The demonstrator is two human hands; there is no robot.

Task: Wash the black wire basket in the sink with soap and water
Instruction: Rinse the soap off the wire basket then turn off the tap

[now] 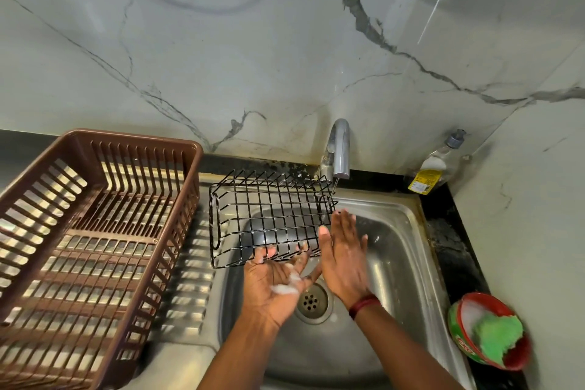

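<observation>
Left hand (274, 275), palm up and flecked with suds, pinches the near rim of the black wire basket (269, 215), which I see tilted over the sink (408, 263) below the tap (339, 149). Right hand (343, 253) is flat, fingers spread, empty, at the basket's right end. Brown plastic crate (91, 250) stands on the drainboard, left.

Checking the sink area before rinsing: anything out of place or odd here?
Nothing damaged. The wire basket is held tilted over the sink by the left hand, soap foam on its palm; the right hand is open beside it.
</observation>
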